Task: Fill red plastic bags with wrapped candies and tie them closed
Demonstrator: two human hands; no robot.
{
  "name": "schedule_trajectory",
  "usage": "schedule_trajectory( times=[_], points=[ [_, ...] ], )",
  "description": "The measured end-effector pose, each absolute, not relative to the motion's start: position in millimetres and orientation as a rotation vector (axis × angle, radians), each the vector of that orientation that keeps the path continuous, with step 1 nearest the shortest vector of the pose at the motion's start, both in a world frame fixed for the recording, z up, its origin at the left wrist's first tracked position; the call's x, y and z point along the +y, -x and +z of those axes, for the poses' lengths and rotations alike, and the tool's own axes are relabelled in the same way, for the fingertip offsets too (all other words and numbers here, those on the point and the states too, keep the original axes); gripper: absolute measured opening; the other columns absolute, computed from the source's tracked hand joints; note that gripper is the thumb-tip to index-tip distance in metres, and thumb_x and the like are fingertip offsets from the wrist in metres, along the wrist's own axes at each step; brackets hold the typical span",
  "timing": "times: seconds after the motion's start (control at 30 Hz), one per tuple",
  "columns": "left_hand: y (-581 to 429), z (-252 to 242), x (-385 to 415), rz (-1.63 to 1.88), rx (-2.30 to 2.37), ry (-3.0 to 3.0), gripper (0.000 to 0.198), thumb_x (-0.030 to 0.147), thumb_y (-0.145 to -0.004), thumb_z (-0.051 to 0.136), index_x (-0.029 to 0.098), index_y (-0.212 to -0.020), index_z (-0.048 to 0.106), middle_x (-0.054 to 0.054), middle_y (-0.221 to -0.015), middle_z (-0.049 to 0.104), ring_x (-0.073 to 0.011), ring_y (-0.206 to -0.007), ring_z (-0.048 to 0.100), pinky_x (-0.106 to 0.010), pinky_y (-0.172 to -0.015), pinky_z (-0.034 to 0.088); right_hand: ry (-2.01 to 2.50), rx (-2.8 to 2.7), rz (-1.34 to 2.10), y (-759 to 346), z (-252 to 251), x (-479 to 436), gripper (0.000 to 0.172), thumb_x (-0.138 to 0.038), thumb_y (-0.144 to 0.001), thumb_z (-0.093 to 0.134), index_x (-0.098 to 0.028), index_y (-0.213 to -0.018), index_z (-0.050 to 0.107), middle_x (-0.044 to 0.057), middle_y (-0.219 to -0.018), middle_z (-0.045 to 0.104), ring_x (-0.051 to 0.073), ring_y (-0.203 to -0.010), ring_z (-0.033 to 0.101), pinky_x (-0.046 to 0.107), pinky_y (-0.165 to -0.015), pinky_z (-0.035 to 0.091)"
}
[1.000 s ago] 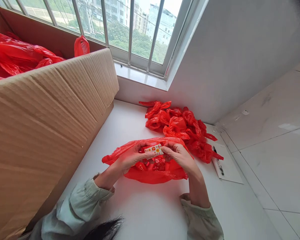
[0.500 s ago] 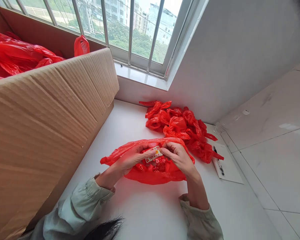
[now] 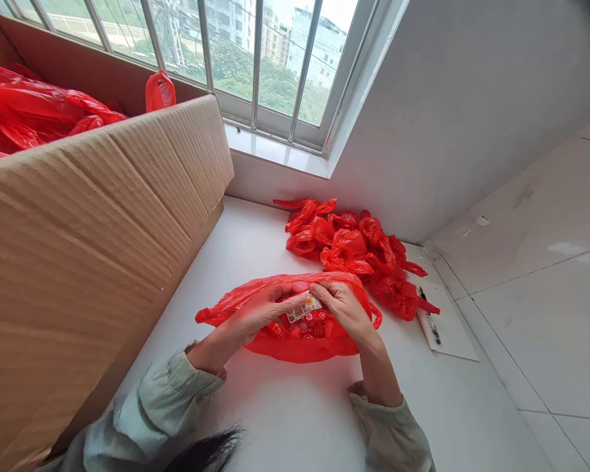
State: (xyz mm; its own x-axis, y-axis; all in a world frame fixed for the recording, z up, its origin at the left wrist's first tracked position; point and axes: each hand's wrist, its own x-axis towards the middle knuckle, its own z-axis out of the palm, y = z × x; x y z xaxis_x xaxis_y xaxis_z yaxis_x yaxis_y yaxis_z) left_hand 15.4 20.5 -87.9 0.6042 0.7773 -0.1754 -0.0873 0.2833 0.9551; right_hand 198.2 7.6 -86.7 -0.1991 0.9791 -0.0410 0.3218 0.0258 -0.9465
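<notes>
My left hand (image 3: 258,311) and my right hand (image 3: 347,309) are both closed on a small white card with red and orange print (image 3: 303,306), pinching it by its two ends. They hold it over the mouth of an open red plastic bag (image 3: 295,344) that lies on the white table (image 3: 295,406). Small red printed items (image 3: 311,324) show inside the bag under the card. Pale green sleeves cover both forearms.
A pile of knotted red plastic bags (image 3: 356,252) lies behind my hands near the wall. A large cardboard box (image 3: 93,216) full of red bags stands at the left. A white sheet with a black pen (image 3: 435,318) rests at the right. A barred window (image 3: 255,59) is behind.
The card has tilted and sunk lower toward the bag's mouth. My right hand has shifted a little to the left, closer to my left hand.
</notes>
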Motion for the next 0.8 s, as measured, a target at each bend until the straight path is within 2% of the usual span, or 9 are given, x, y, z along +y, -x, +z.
schedule_trajectory(
  times=[0.1,0.23,0.6,0.8],
  points=[
    [-14.6,-92.0,21.9,0.609,0.713,-1.143,0.036,0.051,-0.089,0.057,0.019,-0.097,0.070,-0.002,-0.081,0.072,-0.0205,-0.073,0.068,-0.027,-0.060,0.049,1.336,-1.556,1.227,-199.2,-87.3,8.7,0.044,-0.052,-0.087,0.053,-0.022,-0.059,0.039,-0.003,-0.059,0.033,0.013,-0.054,0.029,0.028,-0.052,0.026],
    [-13.4,-96.0,22.6,0.605,0.740,-1.132,0.043,0.056,-0.090,0.052,0.019,-0.105,0.070,-0.004,-0.084,0.072,-0.0198,-0.071,0.069,-0.026,-0.058,0.050,1.295,-1.537,1.263,-200.2,-88.0,8.6,0.040,-0.049,-0.087,0.054,-0.022,-0.060,0.043,-0.003,-0.059,0.035,0.013,-0.055,0.030,0.027,-0.053,0.027],
    [-11.9,-90.7,20.3,0.585,0.706,-1.112,0.043,0.055,-0.092,0.049,0.020,-0.105,0.070,-0.004,-0.086,0.072,-0.0166,-0.071,0.069,-0.024,-0.059,0.049,1.342,-1.499,1.244,-201.3,-87.7,9.1,0.038,-0.048,-0.087,0.054,-0.021,-0.062,0.045,-0.003,-0.061,0.040,0.013,-0.056,0.035,0.027,-0.055,0.031],
    [-11.2,-89.9,22.1,0.592,0.649,-1.115,0.035,0.042,-0.084,0.068,0.019,-0.110,0.067,0.000,-0.079,0.071,-0.0164,-0.069,0.066,-0.022,-0.056,0.046,1.345,-1.453,1.232,-200.9,-93.9,10.5,0.043,-0.053,-0.087,0.053,-0.022,-0.061,0.040,-0.003,-0.060,0.033,0.012,-0.055,0.028,0.026,-0.051,0.027]
  ],
)
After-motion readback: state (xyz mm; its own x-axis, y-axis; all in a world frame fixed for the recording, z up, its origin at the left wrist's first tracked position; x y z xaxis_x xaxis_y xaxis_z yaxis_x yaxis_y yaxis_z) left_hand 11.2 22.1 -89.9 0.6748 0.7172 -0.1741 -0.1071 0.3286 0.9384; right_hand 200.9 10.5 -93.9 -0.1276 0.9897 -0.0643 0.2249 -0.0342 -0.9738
